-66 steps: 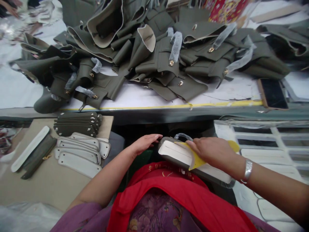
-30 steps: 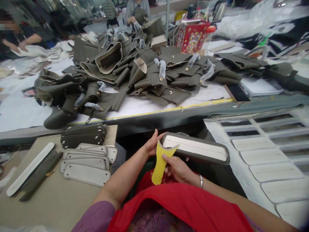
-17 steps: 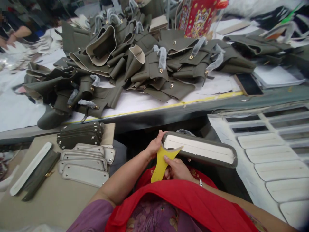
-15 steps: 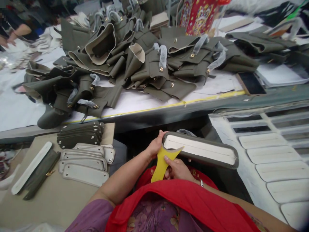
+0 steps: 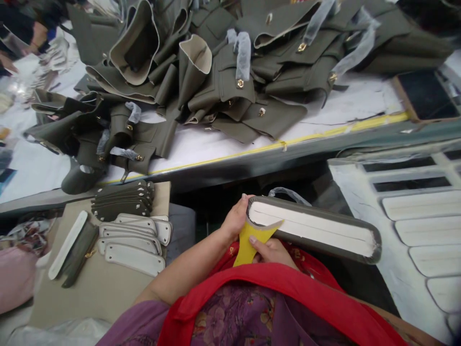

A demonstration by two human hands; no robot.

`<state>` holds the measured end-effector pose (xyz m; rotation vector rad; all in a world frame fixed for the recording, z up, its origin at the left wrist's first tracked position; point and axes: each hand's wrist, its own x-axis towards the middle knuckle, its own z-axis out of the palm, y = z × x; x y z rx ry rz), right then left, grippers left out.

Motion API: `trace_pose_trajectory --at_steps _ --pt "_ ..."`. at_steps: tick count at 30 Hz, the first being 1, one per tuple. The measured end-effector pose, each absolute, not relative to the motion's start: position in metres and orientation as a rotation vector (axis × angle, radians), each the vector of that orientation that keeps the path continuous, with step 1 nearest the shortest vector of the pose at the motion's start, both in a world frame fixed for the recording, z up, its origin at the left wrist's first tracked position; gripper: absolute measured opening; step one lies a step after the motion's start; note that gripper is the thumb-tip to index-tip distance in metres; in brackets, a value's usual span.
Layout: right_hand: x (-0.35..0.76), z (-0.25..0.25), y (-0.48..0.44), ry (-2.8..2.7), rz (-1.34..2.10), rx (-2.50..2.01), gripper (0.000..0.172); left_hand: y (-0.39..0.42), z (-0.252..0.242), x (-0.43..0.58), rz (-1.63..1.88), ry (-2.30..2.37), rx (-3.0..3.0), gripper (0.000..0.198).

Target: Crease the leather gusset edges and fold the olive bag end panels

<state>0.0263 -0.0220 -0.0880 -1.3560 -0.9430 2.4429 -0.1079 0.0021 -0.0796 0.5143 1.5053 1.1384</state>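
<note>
My left hand [image 5: 235,220] grips the near-left end of an olive handbag body [image 5: 372,229], which lies on its side. Its long white bottom [image 5: 313,227] with rounded ends faces up at me. A yellow flat scraper [image 5: 248,246] with a curved, pointed head is pinched in my right hand [image 5: 275,251], the thumb flat on it. The curved edge of the scraper sits at the left end of the white bottom, and its tip overlaps the white surface. A clear-wrapped strap [image 5: 291,194] shows behind the bag. My left fingers are partly hidden behind it.
Olive bag pieces [image 5: 219,91] with wrapped straps are heaped on the table ahead. At left, a board [image 5: 118,293] bears stacked white panels [image 5: 135,259] and dark panels [image 5: 120,199]. A rack of white oval pieces [image 5: 428,233] stands right. A phone [image 5: 428,96] lies near the table edge.
The view has shifted, so the table's heap looks larger and higher. Both hands keep their hold on the bag and scraper, with the scraper at the same end of the bottom.
</note>
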Motion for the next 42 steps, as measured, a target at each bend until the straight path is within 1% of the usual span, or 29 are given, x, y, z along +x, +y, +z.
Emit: trace_pose_trajectory --at_steps 4,7,10,14,17,20,25,32,35,38,40,42 --pt "0.035 -0.082 -0.014 -1.031 2.446 -1.326 0.040 0.002 -0.079 -0.100 1.160 1.623 0.493 0.057" --pt "0.032 -0.082 -0.016 -1.014 2.391 -1.299 0.038 0.003 -0.077 -0.105 1.087 1.720 0.621 0.057" --pt "0.025 -0.086 -0.025 -1.021 2.309 -1.286 0.042 0.006 -0.069 -0.115 0.806 1.838 1.024 0.057" --pt "0.017 -0.092 -0.035 -0.994 2.328 -1.281 0.050 0.014 -0.058 -0.118 0.381 2.100 1.710 0.046" --pt "0.014 -0.099 -0.038 -0.922 2.367 -1.294 0.049 0.022 -0.057 -0.113 0.311 1.960 2.236 0.040" --pt "0.013 -0.105 -0.040 -0.823 2.387 -1.263 0.043 0.027 -0.058 -0.108 0.292 1.781 2.490 0.036" --pt "0.019 -0.106 -0.039 -0.741 2.419 -1.171 0.032 0.032 -0.059 -0.102 0.240 1.847 2.520 0.035" --pt "0.025 -0.097 -0.029 -0.738 2.420 -1.299 0.027 0.047 -0.058 -0.096 0.144 1.873 2.429 0.037" --pt "0.024 -0.084 -0.025 -0.752 2.420 -1.372 0.030 0.051 -0.055 -0.092 0.089 1.940 2.369 0.037" --pt "0.024 -0.069 -0.026 -0.819 2.339 -1.437 0.035 0.049 -0.048 -0.085 0.043 2.003 2.265 0.038" --pt "0.026 -0.062 -0.030 -0.882 2.255 -1.460 0.036 0.045 -0.045 -0.084 0.140 2.015 2.119 0.036" --pt "0.033 -0.057 -0.034 -0.947 2.200 -1.432 0.038 0.038 -0.045 -0.090 0.429 1.960 1.812 0.034"
